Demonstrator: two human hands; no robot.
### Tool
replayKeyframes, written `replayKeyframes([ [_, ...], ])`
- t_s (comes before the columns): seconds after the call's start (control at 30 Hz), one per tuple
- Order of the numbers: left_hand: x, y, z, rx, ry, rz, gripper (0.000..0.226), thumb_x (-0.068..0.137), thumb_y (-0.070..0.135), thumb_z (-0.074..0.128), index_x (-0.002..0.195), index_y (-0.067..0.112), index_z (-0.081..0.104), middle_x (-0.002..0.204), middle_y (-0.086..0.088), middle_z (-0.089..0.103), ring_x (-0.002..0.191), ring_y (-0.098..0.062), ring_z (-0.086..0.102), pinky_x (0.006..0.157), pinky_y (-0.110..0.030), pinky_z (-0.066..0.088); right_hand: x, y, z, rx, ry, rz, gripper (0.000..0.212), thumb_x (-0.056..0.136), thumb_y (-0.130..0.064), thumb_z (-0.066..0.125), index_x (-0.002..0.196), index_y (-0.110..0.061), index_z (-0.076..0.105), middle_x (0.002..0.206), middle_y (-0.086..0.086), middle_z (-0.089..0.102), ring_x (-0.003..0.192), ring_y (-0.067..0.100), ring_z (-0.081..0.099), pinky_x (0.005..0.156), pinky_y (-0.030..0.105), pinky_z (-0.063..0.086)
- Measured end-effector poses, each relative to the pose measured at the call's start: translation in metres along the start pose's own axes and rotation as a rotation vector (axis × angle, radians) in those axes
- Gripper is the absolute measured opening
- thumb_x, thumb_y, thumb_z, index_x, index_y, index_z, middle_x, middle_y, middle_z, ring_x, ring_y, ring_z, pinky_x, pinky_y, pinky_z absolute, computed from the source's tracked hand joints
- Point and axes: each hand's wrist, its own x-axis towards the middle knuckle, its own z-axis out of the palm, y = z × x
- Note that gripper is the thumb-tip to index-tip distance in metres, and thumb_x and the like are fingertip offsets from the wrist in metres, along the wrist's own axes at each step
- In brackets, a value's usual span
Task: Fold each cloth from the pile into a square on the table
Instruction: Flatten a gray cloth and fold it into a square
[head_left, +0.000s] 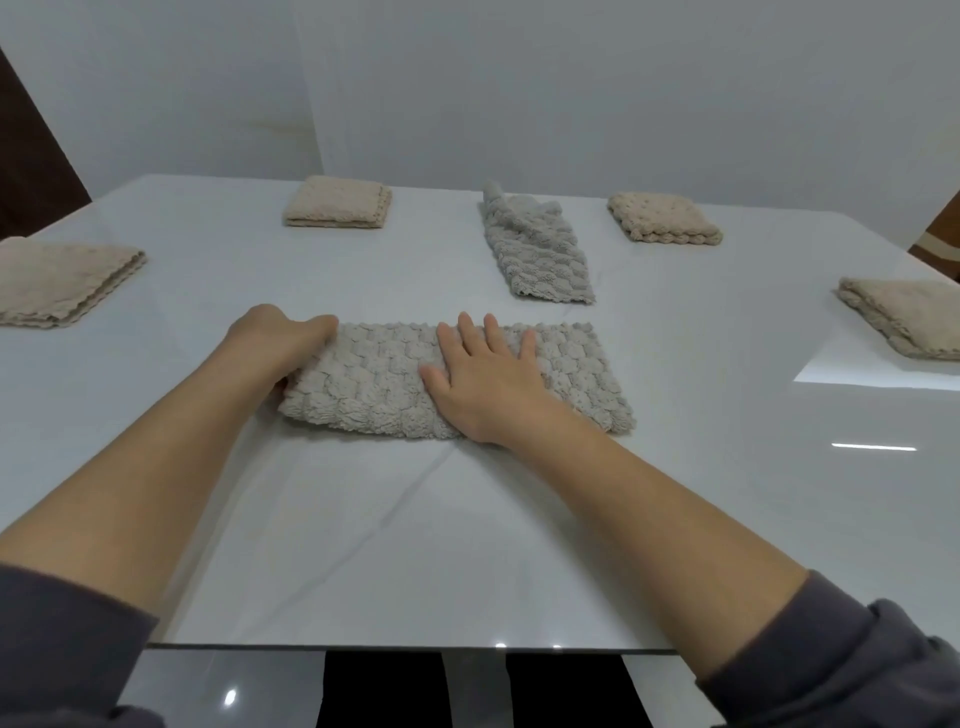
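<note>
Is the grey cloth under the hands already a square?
No, the grey cloth is a long rectangle; the left hand grips its left end and the right hand presses flat on its middle.

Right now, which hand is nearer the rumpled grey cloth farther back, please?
Right. The right hand, flat on the near cloth, is in front of the rumpled cloth; the left hand grips the near cloth's left end.

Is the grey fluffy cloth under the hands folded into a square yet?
Not yet: the grey fluffy cloth lies as a long folded rectangle. The right hand presses it flat; the left hand grips its left end.
</note>
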Motion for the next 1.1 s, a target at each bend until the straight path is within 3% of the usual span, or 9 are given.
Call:
replayKeyframes([
  [0.2,-0.002,0.005,-0.007,0.135,-0.126,-0.062,0.046,0.08,0.044,0.072,0.074,0.003,0.052,0.062,-0.012,0.048,0.048,-0.022,0.038,0.048,-0.026,0.026,-0.004,0.005,0.0,-0.015,0.001,0.016,0.064,0.1,-0.052,0.013,0.156,-0.021,0.003,0.164,0.003,-0.003,0.149,0.027,-0.01,0.115,0.061,-0.008],
  [0.4,-0.004,0.008,-0.014,-0.158,-0.299,-0.128,0.044,0.08,0.035,0.075,0.11,0.005,0.064,0.108,-0.013,0.067,0.086,-0.025,0.061,0.069,-0.031,0.048,-0.004,0.004,-0.011,0.087,-0.023,0.018,0.062,0.101,-0.046,0.023,0.155,-0.02,0.01,0.163,0.005,0.001,0.15,0.027,-0.006,0.117,0.058,-0.007],
  [0.57,-0.022,0.036,-0.012,-0.297,-0.429,-0.108,0.037,0.085,0.034,0.068,0.111,0.007,0.064,0.107,-0.012,0.071,0.096,-0.026,0.067,0.082,-0.037,0.054,-0.012,-0.003,-0.037,0.434,0.2,-0.076,0.048,0.101,-0.02,0.039,0.146,-0.007,0.038,0.152,0.009,0.037,0.141,0.02,0.031,0.113,0.029,0.022],
  [0.7,-0.037,0.053,-0.003,-0.396,-0.473,-0.103,0.031,0.091,0.035,0.063,0.107,0.008,0.062,0.101,-0.011,0.07,0.086,-0.022,0.067,0.076,-0.034,0.055,-0.009,-0.003,-0.04,0.839,0.14,0.1,0.039,0.095,-0.014,0.044,0.127,0.004,0.057,0.12,0.015,0.065,0.109,0.03,0.061,0.099,0.038,0.047],
  [0.73,-0.039,0.055,0.0,-0.439,-0.495,-0.112,0.029,0.092,0.035,0.061,0.103,0.008,0.062,0.098,-0.011,0.07,0.084,-0.022,0.067,0.075,-0.034,0.055,-0.009,-0.004,-0.038,0.985,0.102,0.149,0.04,0.093,-0.01,0.043,0.123,0.014,0.052,0.112,0.024,0.065,0.122,0.044,0.041,0.1,0.063,0.033],
  [0.77,-0.042,0.056,0.003,-0.481,-0.517,-0.122,0.028,0.092,0.036,0.06,0.1,0.008,0.061,0.095,-0.011,0.069,0.082,-0.021,0.066,0.074,-0.033,0.056,-0.008,-0.004,-0.038,1.117,0.052,0.203,0.041,0.092,-0.006,0.042,0.124,0.02,0.043,0.098,0.0,0.038,0.113,0.021,0.025,0.071,0.054,0.016],
  [0.8,-0.043,0.056,0.005,-0.505,-0.532,-0.131,0.028,0.093,0.036,0.059,0.097,0.008,0.061,0.093,-0.011,0.069,0.082,-0.022,0.066,0.073,-0.034,0.056,-0.008,-0.005,-0.039,1.222,0.008,0.248,0.042,0.092,-0.003,0.042,0.126,0.022,0.037,0.129,0.031,0.027,0.122,0.041,0.032,0.096,0.065,0.033],
  [0.87,-0.041,0.051,0.007,-0.518,-0.532,-0.141,0.03,0.092,0.037,0.06,0.1,0.008,0.062,0.095,-0.012,0.07,0.083,-0.023,0.067,0.07,-0.035,0.055,-0.009,-0.004,-0.039,1.297,0.005,0.296,0.042,0.094,-0.002,0.043,0.128,0.023,0.038,0.129,0.039,0.04,0.119,0.05,0.045,0.082,0.037,0.054],
  [1.1,-0.017,0.01,-0.003,-0.224,-0.182,-0.044,0.023,0.089,0.029,0.064,0.095,0.008,0.061,0.081,-0.012,0.065,0.065,-0.025,0.06,0.063,-0.027,0.049,-0.009,-0.007,-0.031,1.28,0.158,0.164,0.05,0.1,-0.013,0.036,0.15,-0.013,0.034,0.152,-0.002,0.038,0.141,0.012,0.033,0.117,0.03,0.024],
])
